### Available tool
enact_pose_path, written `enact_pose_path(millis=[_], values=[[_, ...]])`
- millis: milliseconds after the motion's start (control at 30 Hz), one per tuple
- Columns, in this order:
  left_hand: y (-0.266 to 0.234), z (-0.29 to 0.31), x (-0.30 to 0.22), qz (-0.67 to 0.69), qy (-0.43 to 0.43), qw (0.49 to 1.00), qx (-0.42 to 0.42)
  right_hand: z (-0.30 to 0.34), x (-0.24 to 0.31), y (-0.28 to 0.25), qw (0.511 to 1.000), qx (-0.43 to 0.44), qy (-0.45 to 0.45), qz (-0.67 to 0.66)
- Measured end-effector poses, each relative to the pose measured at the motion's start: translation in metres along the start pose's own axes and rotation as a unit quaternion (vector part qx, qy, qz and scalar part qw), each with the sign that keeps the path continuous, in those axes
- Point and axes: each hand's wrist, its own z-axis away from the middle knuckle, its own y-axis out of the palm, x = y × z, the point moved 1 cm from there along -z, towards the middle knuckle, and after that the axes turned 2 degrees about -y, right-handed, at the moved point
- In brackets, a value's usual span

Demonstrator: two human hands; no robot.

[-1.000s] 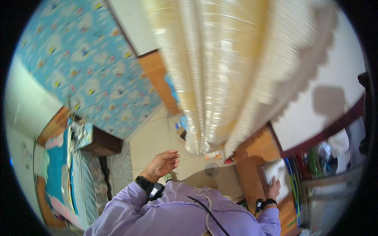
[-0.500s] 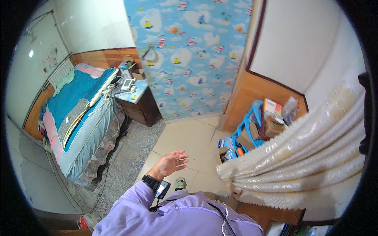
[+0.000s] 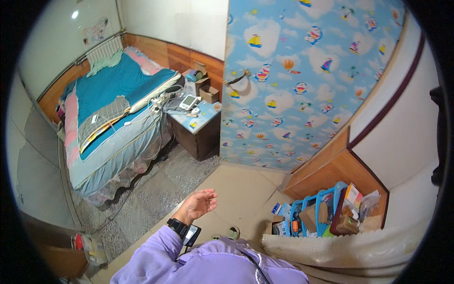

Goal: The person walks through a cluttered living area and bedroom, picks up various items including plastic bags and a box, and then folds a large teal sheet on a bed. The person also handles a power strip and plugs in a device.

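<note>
Tiled floor (image 3: 241, 187), blue cloud-patterned panel (image 3: 288, 102), bed (image 3: 118, 137), left of the hands (image 3: 198, 206) half-curled

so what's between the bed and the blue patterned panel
In the head view, a dark bedside cabinet stands between the bed and the blue patterned panel, with a white device on top.
</note>
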Motion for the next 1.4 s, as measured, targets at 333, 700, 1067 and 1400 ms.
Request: enact_pose_path(millis=[333,700,1067,1400], values=[[-0.043,0.062,-0.127,0.024,0.229,0.969,-0.087,-0.223,0.121,-0.065,0.953,-0.072,-0.25,0.158],[-0.145,0.164,-0.369,-0.051,0.388,0.896,-0.211,-0.325,0.503,-0.076,0.862,0.027,-0.449,0.234],[-0.148,-0.053,-0.518,0.101,0.329,0.939,0.01,-0.44,0.641,-0.096,0.923,0.147,-0.329,0.133],[-0.196,-0.202,-0.583,0.192,0.24,0.937,-0.167,-0.651,0.76,-0.081,0.984,0.004,-0.161,0.073]])
